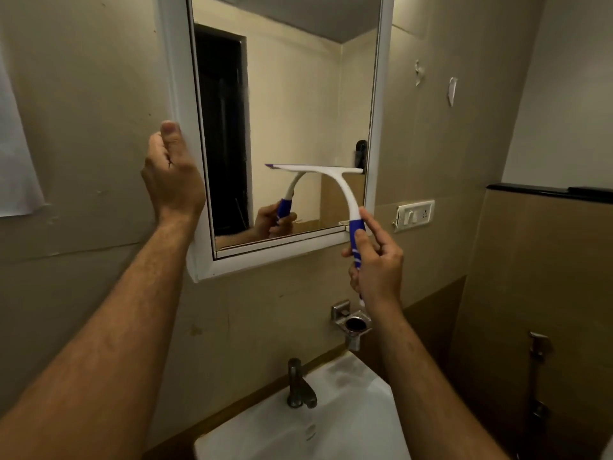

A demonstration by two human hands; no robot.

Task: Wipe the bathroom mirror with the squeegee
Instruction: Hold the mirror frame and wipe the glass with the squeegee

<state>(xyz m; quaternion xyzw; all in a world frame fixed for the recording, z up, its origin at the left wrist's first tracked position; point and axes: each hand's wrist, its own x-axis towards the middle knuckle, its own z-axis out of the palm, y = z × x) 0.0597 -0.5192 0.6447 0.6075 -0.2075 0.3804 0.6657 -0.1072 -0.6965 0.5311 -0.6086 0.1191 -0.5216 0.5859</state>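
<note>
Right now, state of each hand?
Left hand: fingers curled round the left edge of the mirror frame, gripping it.
Right hand: fingers curled round the squeegee handle, holding it.

mirror – glossy glass, white frame | squeegee – smooth plastic | tap – dull metal | sink – glossy

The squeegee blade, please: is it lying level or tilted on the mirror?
Roughly level: the squeegee blade runs horizontally across the mirror, handle curving down to the right hand.

A white sink with a metal tap sits at six o'clock; a switch plate at three; a metal holder between them.
</note>
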